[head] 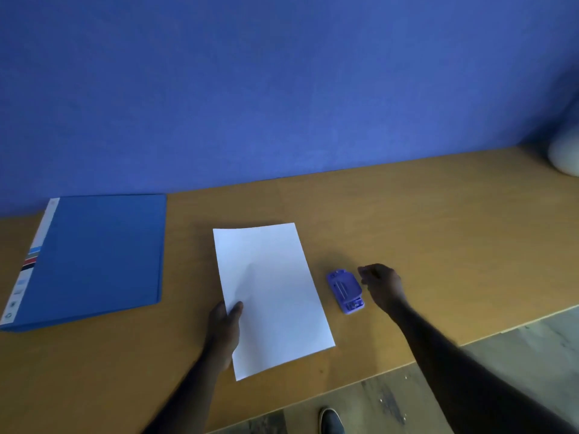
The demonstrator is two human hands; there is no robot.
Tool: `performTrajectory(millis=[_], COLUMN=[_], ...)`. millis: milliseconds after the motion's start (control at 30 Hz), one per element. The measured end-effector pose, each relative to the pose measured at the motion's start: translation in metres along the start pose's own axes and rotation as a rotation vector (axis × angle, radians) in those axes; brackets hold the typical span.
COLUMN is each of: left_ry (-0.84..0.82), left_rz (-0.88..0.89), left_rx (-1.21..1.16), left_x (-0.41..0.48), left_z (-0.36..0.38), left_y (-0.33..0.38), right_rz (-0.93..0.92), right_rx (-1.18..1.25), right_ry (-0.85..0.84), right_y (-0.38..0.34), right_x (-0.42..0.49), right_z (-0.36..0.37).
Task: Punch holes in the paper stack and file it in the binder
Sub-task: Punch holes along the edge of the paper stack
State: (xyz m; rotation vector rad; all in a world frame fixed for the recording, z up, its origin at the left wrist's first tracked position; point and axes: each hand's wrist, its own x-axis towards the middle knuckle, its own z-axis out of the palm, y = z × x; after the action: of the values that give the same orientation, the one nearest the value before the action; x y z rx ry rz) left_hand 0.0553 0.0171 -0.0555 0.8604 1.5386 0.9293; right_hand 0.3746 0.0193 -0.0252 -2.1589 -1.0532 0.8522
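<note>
- The left hand (pixel 226 321) lies flat at the left edge of the paper stack (pixel 272 296), thumb resting on the top sheet, pinning it but gripping nothing.
- The right hand (pixel 380 285) hovers just right of the small blue hole punch (pixel 345 291), fingers loosely curled and empty, not touching it as far as can be seen.
- The paper stack lies flat at the middle of the wooden table (pixel 438 220), slightly skewed; it looks thin, light and floppy, so the sheets could slide or fan apart. Best pinched along one long edge with the edges squared first.
- The hole punch, just beside the stack's right edge, looks rigid and light, easy to grasp across its sides.
- The closed blue binder (pixel 94 255) lies flat, well apart to the left; stiff covers, probably best opened from the free edge.
</note>
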Motion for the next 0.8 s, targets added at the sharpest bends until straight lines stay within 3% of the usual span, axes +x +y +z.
performTrajectory(millis=[100, 233, 467, 800], left_ry=[-0.019, -0.039, -0.058, -0.073], left_rz=[0.022, 0.015, 0.008, 0.007], left_rx=[0.017, 0.028, 0.035, 0.078], left_x=[0.001, 0.001, 0.004, 0.001], left_z=[0.005, 0.009, 0.017, 0.024], left_y=[-0.003, -0.004, -0.006, -0.006], right_rz=[0.005, 0.010, 0.095, 0.097], right_rx=[-0.060, -0.050, 0.171, 0.173], right_ry=[-0.122, -0.159, -0.161, -0.145], right_y=[0.011, 0.011, 0.016, 0.017], right_x=[0.002, -0.003, -0.006, -0.006], right_z=[0.003, 0.012, 0.026, 0.030])
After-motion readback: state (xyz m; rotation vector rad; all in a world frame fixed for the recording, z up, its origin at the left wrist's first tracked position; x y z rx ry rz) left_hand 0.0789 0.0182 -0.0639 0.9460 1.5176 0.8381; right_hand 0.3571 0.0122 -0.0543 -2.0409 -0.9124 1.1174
